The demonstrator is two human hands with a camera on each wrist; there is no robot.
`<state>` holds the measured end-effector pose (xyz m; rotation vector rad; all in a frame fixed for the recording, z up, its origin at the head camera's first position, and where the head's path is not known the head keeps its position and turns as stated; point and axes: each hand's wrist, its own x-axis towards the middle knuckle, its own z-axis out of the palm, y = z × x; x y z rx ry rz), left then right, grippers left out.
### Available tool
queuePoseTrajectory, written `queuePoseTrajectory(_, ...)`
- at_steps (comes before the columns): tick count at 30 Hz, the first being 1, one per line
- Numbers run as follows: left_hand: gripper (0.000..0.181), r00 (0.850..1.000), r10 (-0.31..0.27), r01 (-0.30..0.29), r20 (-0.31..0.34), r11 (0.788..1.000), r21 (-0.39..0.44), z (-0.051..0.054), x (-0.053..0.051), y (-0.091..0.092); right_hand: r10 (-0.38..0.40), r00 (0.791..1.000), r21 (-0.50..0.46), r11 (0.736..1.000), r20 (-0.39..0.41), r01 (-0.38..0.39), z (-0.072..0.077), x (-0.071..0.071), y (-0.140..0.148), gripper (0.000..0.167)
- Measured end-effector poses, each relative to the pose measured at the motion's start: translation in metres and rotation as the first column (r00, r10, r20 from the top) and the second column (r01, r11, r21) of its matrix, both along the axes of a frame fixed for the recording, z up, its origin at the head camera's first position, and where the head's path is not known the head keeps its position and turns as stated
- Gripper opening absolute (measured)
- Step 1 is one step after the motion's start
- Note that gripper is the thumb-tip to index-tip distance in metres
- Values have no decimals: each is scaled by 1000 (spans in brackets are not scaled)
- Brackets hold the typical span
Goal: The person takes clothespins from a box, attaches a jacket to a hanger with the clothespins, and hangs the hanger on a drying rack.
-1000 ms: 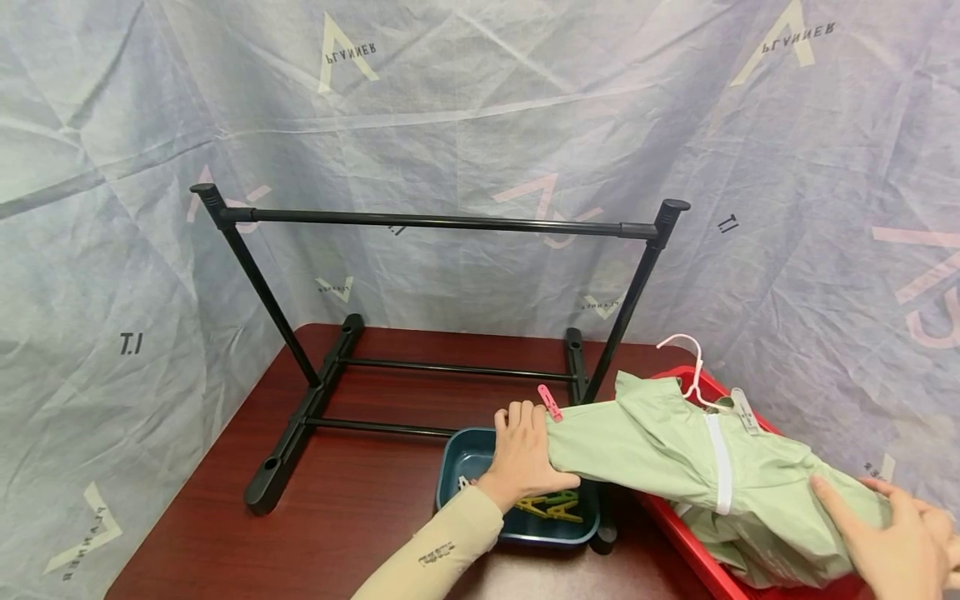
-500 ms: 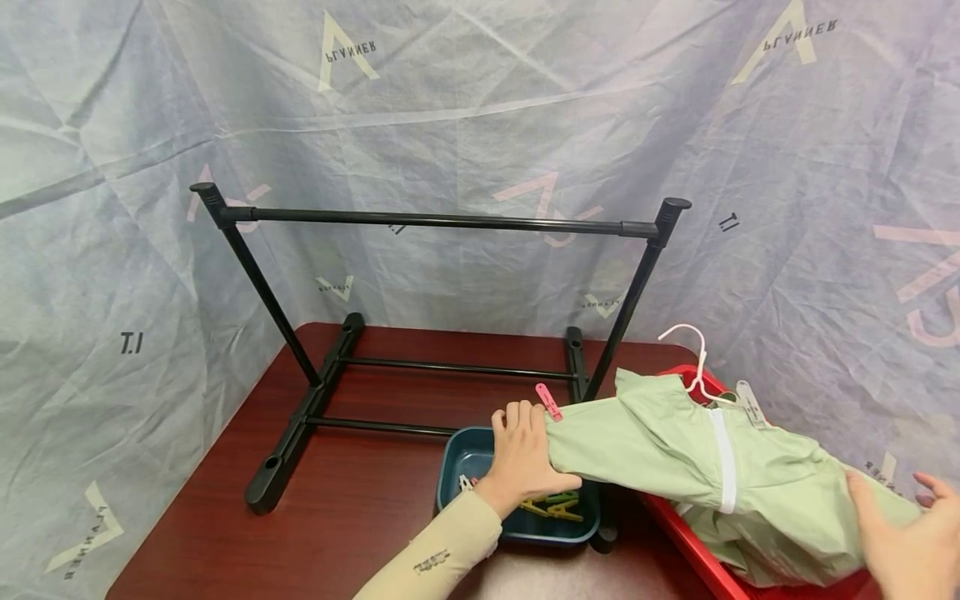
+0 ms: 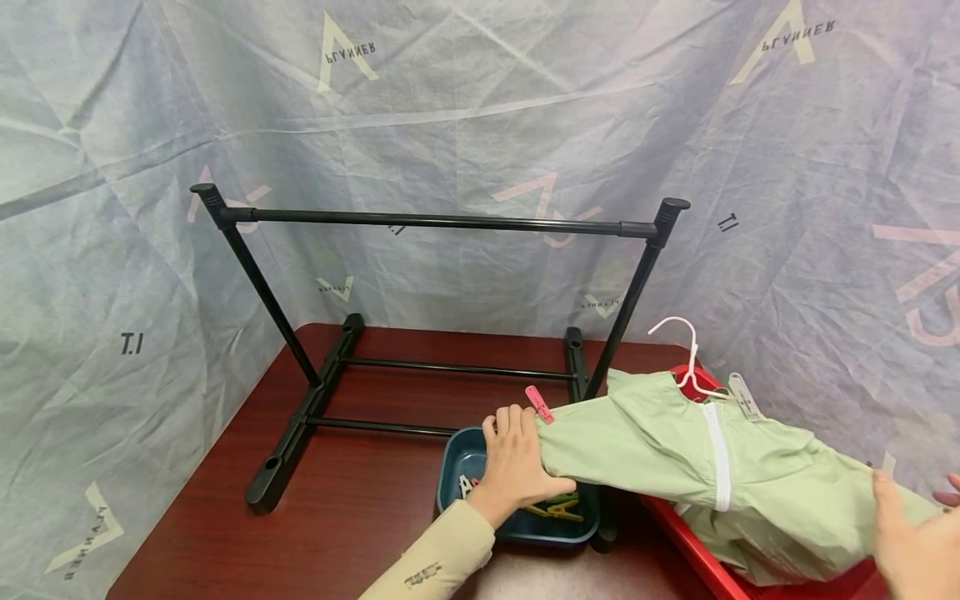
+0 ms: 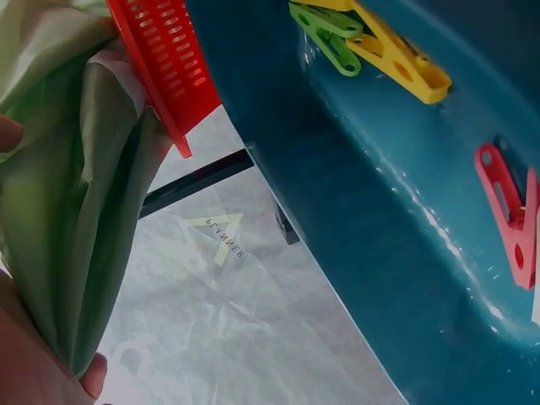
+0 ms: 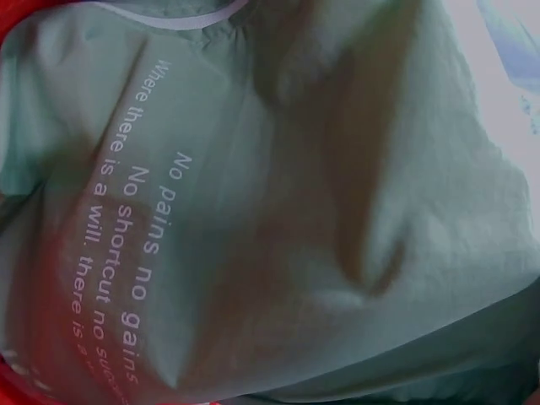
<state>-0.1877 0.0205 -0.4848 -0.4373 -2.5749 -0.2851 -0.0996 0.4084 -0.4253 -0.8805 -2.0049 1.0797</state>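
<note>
A light green garment with a white zip lies stretched across the red basket in the head view, a pale hanger at its neck. My left hand grips one sleeve end beside a pink clip; the left wrist view shows folded green cloth between thumb and fingers. At the far right my right hand holds the other sleeve, thumb in front and fingers partly behind it. A grey clip sits at the shoulder. White lettering runs across the garment in the right wrist view, where no hand shows.
A black rack stands on the dark red table. The blue tray, holding several coloured clips, is below my left hand. Under the garment is the red basket. A printed grey cloth hangs behind.
My right hand has moved right along the sleeve, its fingers spreading somewhat. My left hand, the sleeve end and the pink clip have shifted slightly left. The hanger hook has risen a little.
</note>
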Motion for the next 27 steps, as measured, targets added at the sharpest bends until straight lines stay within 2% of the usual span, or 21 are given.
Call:
queuePoseTrajectory(3,106,1000,6,-6,-7,1000,12,0,1,-1,-13,1000,-40,999,-15,12,0,1,0,40)
queuePoseTrajectory(8,106,1000,12,-11,-19,999,33,-4,2,-2,-29,996,-48,999,-78,26,-1,0,-1,39)
queuePoseTrajectory(11,106,1000,15,-14,-12,999,46,-5,3,-3,-24,996,-54,998,-81,20,-3,-1,0,39)
queuePoseTrajectory(20,105,1000,26,-27,13,996,80,-5,7,-7,33,999,-42,999,20,-32,-1,-1,3,53)
queuePoseTrajectory(23,106,999,36,-36,6,996,85,-6,6,-9,78,997,-32,996,-9,-79,0,-1,2,67)
queuePoseTrajectory(27,105,999,42,-43,10,993,109,-6,6,-12,119,986,12,993,-116,-119,-2,-2,-1,72)
